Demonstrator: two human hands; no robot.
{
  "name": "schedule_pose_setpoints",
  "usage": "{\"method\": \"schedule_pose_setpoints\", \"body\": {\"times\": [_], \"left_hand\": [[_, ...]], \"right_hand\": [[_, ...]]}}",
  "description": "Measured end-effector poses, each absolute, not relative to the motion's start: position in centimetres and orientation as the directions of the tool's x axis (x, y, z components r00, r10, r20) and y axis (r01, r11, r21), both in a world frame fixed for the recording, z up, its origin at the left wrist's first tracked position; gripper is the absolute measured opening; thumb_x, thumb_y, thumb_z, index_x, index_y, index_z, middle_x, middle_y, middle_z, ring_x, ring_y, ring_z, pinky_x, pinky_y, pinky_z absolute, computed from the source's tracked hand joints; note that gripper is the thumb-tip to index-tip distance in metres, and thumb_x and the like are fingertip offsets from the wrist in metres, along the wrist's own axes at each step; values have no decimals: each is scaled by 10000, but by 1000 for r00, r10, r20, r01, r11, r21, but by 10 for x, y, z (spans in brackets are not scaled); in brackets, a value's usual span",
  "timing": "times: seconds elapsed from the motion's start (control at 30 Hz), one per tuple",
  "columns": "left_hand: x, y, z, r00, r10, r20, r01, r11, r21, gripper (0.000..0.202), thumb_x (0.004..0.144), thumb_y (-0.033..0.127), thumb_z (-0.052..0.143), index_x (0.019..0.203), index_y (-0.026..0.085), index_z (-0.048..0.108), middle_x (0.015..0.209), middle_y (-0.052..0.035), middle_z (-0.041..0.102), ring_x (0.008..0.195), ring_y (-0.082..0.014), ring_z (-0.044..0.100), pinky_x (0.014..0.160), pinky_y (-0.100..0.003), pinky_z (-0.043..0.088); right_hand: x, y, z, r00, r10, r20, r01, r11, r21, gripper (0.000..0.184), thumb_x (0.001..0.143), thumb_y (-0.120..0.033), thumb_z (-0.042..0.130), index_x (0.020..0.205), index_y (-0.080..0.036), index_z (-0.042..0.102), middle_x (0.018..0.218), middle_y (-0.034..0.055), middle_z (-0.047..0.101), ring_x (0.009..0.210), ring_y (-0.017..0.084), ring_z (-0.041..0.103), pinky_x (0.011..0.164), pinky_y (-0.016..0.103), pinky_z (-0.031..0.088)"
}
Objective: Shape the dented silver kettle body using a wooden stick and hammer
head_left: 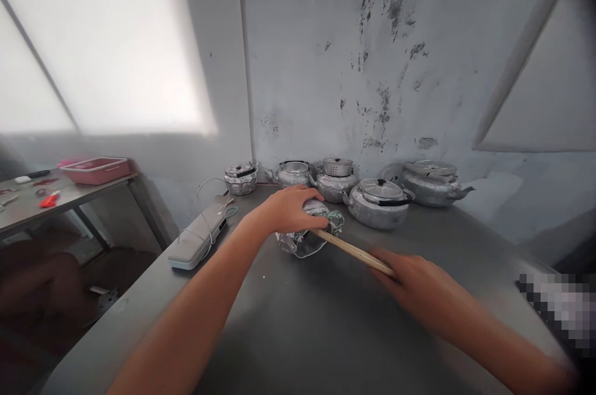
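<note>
My left hand curls over a patterned white-and-green cloth, thumb and fingers on either side of it. The cloth bulges from a shiny metal pot on the grey table; hand and cloth cover most of this pot. A light wooden stick is gripped near its lower end by my right hand, which is slightly blurred. It slants up to the left toward the pot, passing close to my left thumb. Its far end is hidden, perhaps with something dark attached.
Behind the pot, several embossed metal kettles line the wall side of the table. At left lies a pale oblong case with a thin cable. A pink basket stands on another table, and a person's limb shows below it.
</note>
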State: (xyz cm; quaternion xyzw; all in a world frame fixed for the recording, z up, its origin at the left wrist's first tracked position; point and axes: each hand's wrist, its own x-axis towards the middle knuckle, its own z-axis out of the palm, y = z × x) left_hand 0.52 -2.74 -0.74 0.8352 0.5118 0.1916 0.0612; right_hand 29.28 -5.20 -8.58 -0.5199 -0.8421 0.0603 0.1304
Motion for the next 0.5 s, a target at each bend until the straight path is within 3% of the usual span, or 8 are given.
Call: {"method": "schedule_pose_setpoints", "body": {"times": [0.17,0.37,0.5], "left_hand": [[10,-34,-3,389,889,242,852,-447,273,544,833,620,628,1287,320,630,1248,-40,656,1018,-281,653,840,-342,500],[7,-28,-7,401,879,258,828,-468,309,669,808,813,563,1237,304,633,1242,-47,661,1026,-289,652,836,-345,489],[8,-26,-10,408,865,291,811,-490,319,644,809,796,591,1222,306,652,1246,-43,667,1050,-288,653,904,-356,482]], "right_hand": [[288,-57,-84,-410,896,171,866,442,-237,238,977,-384,459,902,-269,654,712,22,669,646,203,650,610,286,376],[283,-62,-84,-413,901,133,871,433,-231,240,987,-370,439,908,-268,641,727,19,675,642,194,644,603,284,356],[281,-63,-87,-425,896,132,859,445,-255,231,983,-353,445,930,-266,653,724,23,675,667,200,654,614,286,360]]}}
